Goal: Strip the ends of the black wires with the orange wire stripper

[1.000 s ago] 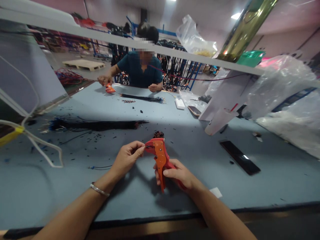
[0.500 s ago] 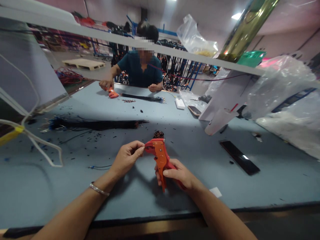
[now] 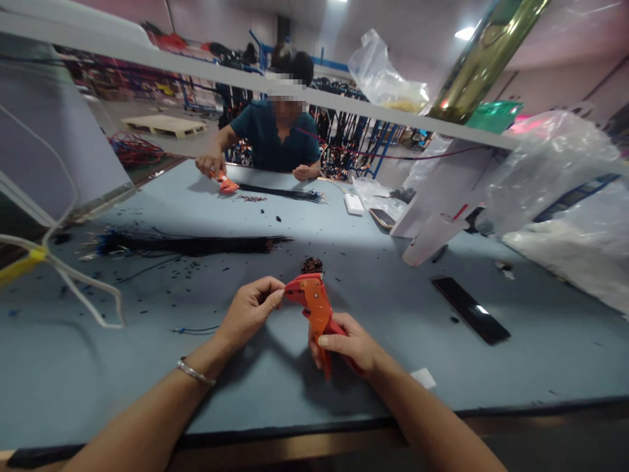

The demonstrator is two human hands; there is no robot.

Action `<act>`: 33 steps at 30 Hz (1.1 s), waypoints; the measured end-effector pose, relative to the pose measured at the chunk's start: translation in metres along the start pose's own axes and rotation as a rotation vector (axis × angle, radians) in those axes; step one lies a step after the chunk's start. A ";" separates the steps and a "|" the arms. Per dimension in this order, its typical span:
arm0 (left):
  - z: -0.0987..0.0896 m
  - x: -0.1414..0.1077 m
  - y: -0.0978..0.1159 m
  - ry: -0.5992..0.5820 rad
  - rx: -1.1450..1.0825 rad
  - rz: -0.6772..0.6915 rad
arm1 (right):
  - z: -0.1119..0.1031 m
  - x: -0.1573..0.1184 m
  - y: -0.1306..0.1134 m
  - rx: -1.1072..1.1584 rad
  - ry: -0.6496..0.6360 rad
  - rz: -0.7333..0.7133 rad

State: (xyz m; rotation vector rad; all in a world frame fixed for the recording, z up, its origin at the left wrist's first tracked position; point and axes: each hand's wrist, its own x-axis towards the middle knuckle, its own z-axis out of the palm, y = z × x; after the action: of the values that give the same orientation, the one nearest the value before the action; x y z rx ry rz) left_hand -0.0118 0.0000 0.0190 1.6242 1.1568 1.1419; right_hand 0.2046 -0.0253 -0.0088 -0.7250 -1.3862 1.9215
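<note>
My right hand (image 3: 346, 344) is wrapped round the handles of a red and orange wire stripper (image 3: 317, 305), its head pointing left. At the tool's jaws, my left hand (image 3: 255, 305) is pinched; a black cable (image 3: 201, 330) with a blue end trails out to the left of its wrist. What lies between the fingertips is too small to make out. Just behind the tool head sits a small pile of dark and copper-coloured bits (image 3: 312, 265). A long bundle of black wires (image 3: 196, 245) lies further back on the left.
Across the blue-grey table (image 3: 368, 406), a person (image 3: 278, 134) holds another orange tool (image 3: 227, 184) by a second wire bundle (image 3: 285, 193). A black phone (image 3: 472, 309) lies at right. White cable loops (image 3: 88, 288) stand at left, plastic bags (image 3: 555, 164) at right.
The handles of the stripper in my right hand have swung slightly right and closer together. The other person's tool has moved a little right, to the end of the far bundle.
</note>
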 end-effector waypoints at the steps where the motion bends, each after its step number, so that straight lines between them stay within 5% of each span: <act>1: 0.000 0.000 0.000 -0.004 0.006 0.000 | 0.000 0.000 0.000 -0.002 0.003 0.005; 33: 0.001 0.002 -0.004 0.001 -0.072 -0.059 | 0.005 0.002 0.002 0.037 -0.033 0.039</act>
State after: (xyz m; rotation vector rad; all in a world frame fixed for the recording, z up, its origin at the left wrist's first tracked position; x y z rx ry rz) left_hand -0.0112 0.0030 0.0155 1.5254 1.1444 1.1340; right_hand 0.1993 -0.0276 -0.0095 -0.7102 -1.3624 1.9919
